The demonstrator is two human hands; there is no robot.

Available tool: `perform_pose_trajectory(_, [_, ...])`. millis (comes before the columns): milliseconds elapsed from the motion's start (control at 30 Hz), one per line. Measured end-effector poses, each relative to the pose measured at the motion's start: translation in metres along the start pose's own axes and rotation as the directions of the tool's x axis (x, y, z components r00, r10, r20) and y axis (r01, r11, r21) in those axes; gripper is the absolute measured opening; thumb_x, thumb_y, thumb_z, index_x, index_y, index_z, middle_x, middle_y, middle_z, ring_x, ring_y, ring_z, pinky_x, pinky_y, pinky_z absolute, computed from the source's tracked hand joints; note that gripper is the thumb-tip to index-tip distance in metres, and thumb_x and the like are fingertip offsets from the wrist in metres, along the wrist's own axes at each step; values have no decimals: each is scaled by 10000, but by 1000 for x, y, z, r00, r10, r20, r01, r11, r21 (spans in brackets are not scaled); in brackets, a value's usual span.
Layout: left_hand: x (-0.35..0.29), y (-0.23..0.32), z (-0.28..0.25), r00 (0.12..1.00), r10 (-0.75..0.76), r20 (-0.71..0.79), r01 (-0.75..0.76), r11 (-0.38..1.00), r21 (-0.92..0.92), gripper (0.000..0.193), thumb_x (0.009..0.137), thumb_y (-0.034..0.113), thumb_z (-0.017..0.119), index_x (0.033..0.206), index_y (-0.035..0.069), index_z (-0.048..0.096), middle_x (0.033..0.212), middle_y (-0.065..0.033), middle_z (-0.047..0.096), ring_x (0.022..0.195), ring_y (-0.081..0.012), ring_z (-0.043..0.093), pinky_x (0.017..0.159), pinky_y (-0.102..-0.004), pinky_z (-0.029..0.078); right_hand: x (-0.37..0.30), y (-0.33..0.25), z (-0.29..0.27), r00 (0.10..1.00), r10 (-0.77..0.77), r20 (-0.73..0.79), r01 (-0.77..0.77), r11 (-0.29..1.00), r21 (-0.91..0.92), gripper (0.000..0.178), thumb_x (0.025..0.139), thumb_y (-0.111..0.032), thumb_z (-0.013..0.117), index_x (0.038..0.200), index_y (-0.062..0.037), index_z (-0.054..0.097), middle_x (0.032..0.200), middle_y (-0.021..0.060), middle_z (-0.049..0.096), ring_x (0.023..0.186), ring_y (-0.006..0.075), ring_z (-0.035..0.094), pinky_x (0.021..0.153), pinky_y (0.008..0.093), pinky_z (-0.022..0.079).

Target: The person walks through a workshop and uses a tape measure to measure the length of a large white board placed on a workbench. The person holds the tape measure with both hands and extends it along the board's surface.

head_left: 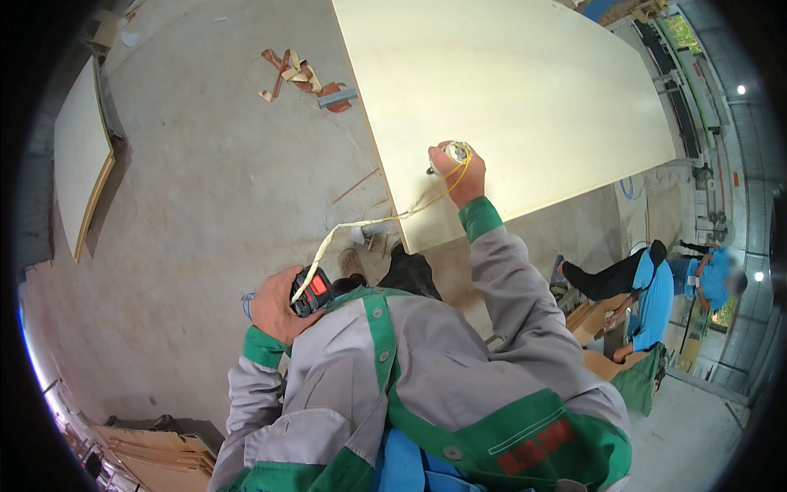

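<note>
My left hand (275, 305) is closed round a black and red battery pack (311, 291), held near my waist. From the pack a cord (328, 245), wrapped in pale tape with a yellow wire, runs up to my right hand (466, 175). That hand grips a small whitish handheld tool (457, 151) with a rounded top; a dark tip shows by the fingers, and its exact kind is unclear. The tool is over the near part of a large pale board (525, 90), close to its left edge. Whether the tip touches the board, I cannot tell.
Brown and tan strips (291, 72) lie on the floor beyond the board's left edge. Another pale panel (82, 160) stands at far left. Brown sheets (156, 451) are stacked at lower left. At right, people in blue shirts (653, 299) work near cardboard (590, 320).
</note>
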State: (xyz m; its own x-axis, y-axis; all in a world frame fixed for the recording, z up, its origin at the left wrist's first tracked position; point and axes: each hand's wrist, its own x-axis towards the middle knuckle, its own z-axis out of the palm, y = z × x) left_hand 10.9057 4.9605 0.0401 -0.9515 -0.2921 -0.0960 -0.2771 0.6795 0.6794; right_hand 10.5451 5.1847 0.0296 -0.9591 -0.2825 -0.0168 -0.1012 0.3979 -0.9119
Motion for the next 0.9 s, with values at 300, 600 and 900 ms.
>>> perform_pose_trajectory(300, [2,7,-6,994,35,-100,-34,999,8,773,668,376,973,1320,93,669,1181,-144,735,1101,-380,694,947,-462,558,36,11,6,997,14,-70,-6,994,109,270,878,-223,853,959,0,724,822,71,728,718,148,682,681,324,580])
perform_pose_trajectory(600, [6,17,-11,989,14,-150,-17,1000,-17,705,724,361,938,1312,72,678,1201,-164,741,1110,-391,698,949,-463,564,58,-11,14,991,-32,-132,40,997,64,271,882,-227,847,973,-2,727,840,53,727,741,141,681,711,320,583])
perform_pose_trajectory(900, [20,24,-24,987,-9,-162,5,1000,-25,620,781,314,892,1302,55,679,1202,-190,736,1090,-408,704,939,-467,564,78,-15,22,998,55,-22,-52,989,137,309,847,-262,861,954,2,742,846,59,743,760,146,685,734,321,583])
